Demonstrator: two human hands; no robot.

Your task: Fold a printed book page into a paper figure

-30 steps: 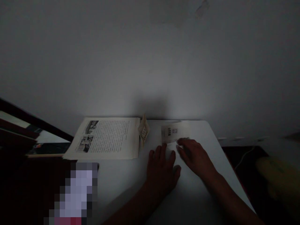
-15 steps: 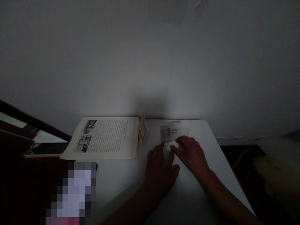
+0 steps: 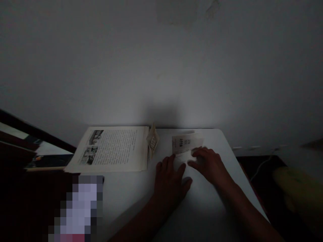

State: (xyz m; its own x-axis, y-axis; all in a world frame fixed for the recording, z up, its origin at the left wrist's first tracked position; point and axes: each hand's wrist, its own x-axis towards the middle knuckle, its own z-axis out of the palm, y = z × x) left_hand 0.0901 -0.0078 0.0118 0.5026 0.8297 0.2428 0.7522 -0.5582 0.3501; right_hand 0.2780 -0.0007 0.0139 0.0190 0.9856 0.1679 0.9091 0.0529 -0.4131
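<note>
A small folded printed paper (image 3: pixel 185 143) lies on the white table (image 3: pixel 131 198), its lower edge toward me. My left hand (image 3: pixel 170 178) is spread, with its fingertips at the paper's lower left edge. The fingers of my right hand (image 3: pixel 209 164) are bent over the paper's lower right part and hide that corner. A gap shows between its thumb and forefinger. To the left, a folded paper piece (image 3: pixel 152 139) with pointed ends stands beside a stack of printed pages (image 3: pixel 113 148).
A pale wall (image 3: pixel 161 67) rises behind the table's back edge. A blurred-out, pixelated object (image 3: pixel 78 205) lies at the table's left front. Right of the table are a white cable (image 3: pixel 261 167) and a yellowish shape (image 3: pixel 297 185) in the dark.
My right thumb and forefinger have shifted slightly right and have parted from my left forefinger. My left hand has moved slightly left. The folded paper stays nearly in place.
</note>
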